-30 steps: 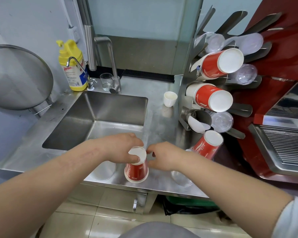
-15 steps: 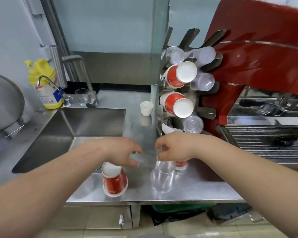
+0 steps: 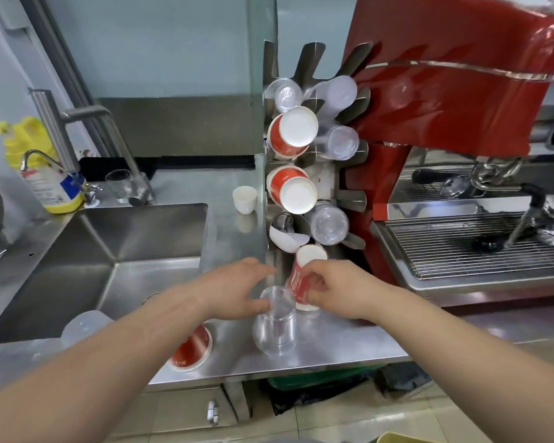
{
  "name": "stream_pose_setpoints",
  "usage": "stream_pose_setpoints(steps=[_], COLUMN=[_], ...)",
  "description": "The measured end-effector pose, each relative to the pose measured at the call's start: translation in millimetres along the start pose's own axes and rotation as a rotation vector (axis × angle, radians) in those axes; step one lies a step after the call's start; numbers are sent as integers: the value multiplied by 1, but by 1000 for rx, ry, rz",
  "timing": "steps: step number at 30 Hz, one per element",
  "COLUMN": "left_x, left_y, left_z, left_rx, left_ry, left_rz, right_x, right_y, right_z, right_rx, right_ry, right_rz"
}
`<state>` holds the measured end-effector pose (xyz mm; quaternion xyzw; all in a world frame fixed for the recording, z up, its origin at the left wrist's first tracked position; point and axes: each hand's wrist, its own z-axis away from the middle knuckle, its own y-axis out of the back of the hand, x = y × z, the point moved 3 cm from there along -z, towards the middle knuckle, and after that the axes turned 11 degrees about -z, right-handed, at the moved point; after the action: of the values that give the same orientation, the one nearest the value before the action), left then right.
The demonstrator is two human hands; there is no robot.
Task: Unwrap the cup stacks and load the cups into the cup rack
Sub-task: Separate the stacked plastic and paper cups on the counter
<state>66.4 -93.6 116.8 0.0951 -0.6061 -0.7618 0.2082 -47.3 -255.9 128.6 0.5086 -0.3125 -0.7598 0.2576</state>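
A steel cup rack [image 3: 325, 177] stands on the counter and holds red paper cup stacks [image 3: 293, 131] and clear plastic cup stacks [image 3: 330, 222]. My right hand [image 3: 336, 290] grips a small red paper cup stack [image 3: 303, 276], tilted, at the rack's foot. My left hand [image 3: 237, 290] touches the top of an upside-down clear plastic cup stack [image 3: 275, 327] on the counter, fingers spread. Another red cup stack [image 3: 192, 348] stands upside down near the front edge, partly hidden by my left forearm.
A sink [image 3: 109, 260] with a tap [image 3: 87, 135] lies to the left, with a yellow bottle [image 3: 42, 174], a glass [image 3: 119, 185] and a small white cup [image 3: 244, 198] behind it. A red espresso machine [image 3: 461, 155] stands right of the rack.
My right hand has taken the small red cup stack and tipped it up toward the rack. My left hand moved right from the red stack to the clear stack.
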Motion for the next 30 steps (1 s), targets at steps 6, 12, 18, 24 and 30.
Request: stream_pose_setpoints(steps=[6,12,18,24,30], left_x=[14,26,35,37,40], left_y=[8,6,5,2,1], left_z=[-33,-64,-81,-97,-100], left_rx=[104,104,87,67,84], left_ry=[66,102,98,158,150], left_rz=[111,178,174,150,187], right_x=[29,47,66,89,114], right_y=[9,1,-17,-43,-62], right_z=[-18,-30,-42,-50,-45], right_rx=[196,229,233,211,164], right_ry=[-27,-32,-32,-133,-191], right_rz=[-73,-147,-252,-302,-362])
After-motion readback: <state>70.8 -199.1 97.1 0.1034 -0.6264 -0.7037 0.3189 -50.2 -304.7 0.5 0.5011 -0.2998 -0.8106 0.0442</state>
